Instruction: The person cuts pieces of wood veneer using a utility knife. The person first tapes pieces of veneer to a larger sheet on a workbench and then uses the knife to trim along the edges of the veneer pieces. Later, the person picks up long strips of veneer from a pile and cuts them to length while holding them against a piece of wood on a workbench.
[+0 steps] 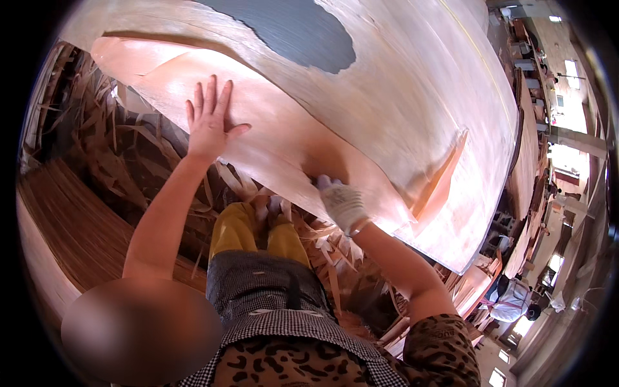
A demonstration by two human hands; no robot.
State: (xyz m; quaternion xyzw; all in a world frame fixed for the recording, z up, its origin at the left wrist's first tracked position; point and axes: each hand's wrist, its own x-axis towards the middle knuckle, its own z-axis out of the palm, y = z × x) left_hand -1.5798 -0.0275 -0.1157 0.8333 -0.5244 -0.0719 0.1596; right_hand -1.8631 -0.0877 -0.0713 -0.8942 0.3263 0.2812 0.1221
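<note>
A thin, reddish wood veneer piece (274, 126) with an uneven far edge lies along the near side of a large pale wood sheet (406, 84). My bare left hand (211, 126) presses flat on this piece, fingers spread. Toward its right part, my right hand (342, 203), in a white knit glove, rests at the near edge with curled fingers. What those fingers hold, if anything, is hidden. A narrow veneer flap (442, 180) stands up from the sheet, right of the glove. Farther back, a dark grey patch (303, 35) shows on the sheet.
Torn veneer strips (138, 138) lie heaped below the near edge and around my feet. A stack of brown veneer (103, 222) stands at the left. On the far right, another person (512, 300) is near more wood sheets.
</note>
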